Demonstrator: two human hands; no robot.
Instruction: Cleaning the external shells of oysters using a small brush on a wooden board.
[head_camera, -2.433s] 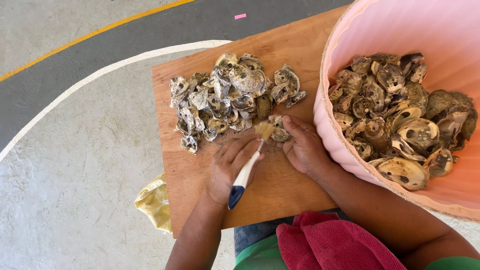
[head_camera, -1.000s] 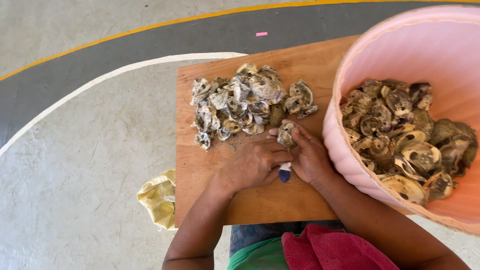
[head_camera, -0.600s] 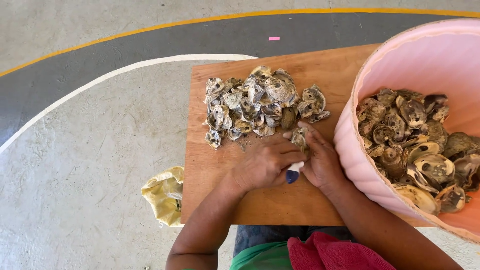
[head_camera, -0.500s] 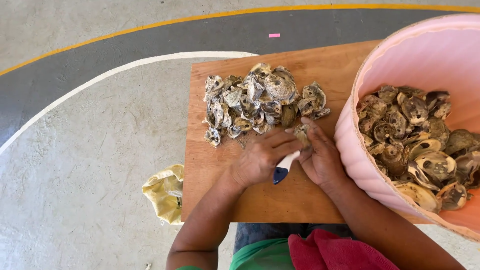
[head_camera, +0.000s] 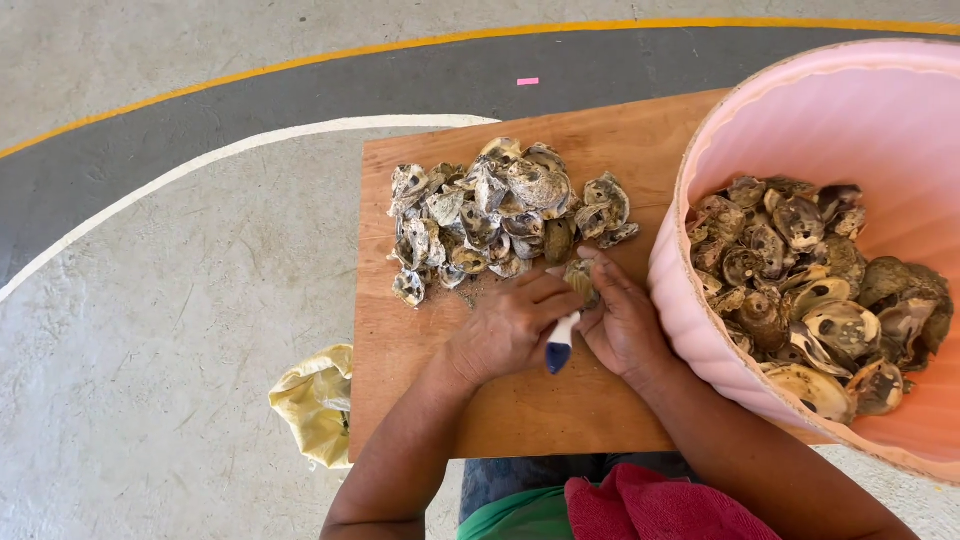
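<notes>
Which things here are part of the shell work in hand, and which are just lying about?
In use:
left hand gripping the white-and-blue-handled knife
right hand holding a shell
shell pile on the wooden board
pink tub of shells

Lying about:
yellow bag on the floor
red cloth on the lap

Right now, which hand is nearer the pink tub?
Right. The right hand sits just beside the tub's wall; the left hand is farther off across the board, holding the knife.

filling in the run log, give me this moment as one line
left hand: holds knife | right hand: holds shell | board: shell pile | pink tub: shells
</notes>
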